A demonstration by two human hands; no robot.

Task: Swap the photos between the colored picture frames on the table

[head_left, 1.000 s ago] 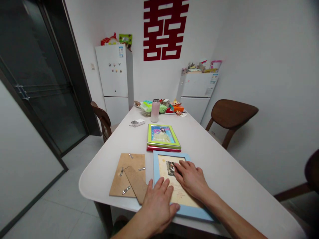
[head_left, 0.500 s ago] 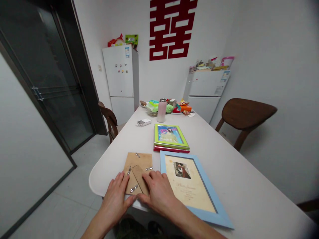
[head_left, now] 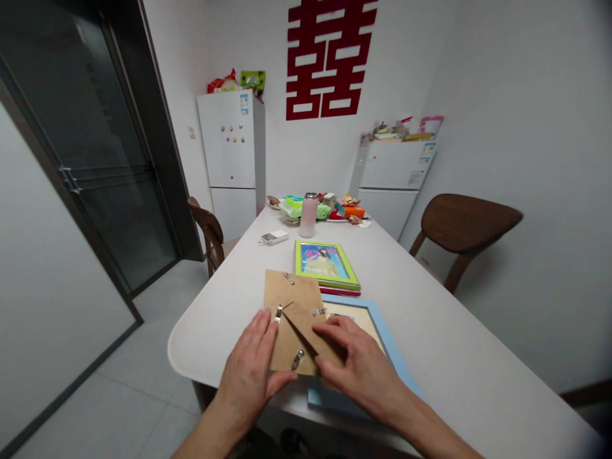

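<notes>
Both my hands hold a brown frame backing board [head_left: 291,299] with metal clips and a fold-out stand, lifted above the near part of the white table [head_left: 430,331]. My left hand [head_left: 251,373] grips its left lower edge, thumb underneath. My right hand [head_left: 361,363] holds its right side over the stand. The board partly covers a light blue picture frame [head_left: 389,350] lying flat with a cream mat inside. Behind it lies a green picture frame [head_left: 327,264] stacked on a red one.
Farther back on the table are a pink bottle [head_left: 308,215], a small silver device [head_left: 275,238] and a heap of snacks [head_left: 335,209]. Wooden chairs stand at the left [head_left: 208,229] and right [head_left: 466,223]. Two white fridges [head_left: 234,153] line the far wall.
My hands have picked up the backing board from the table at the left and carried it right, over the blue frame. A second ago they rested on the frame itself.
</notes>
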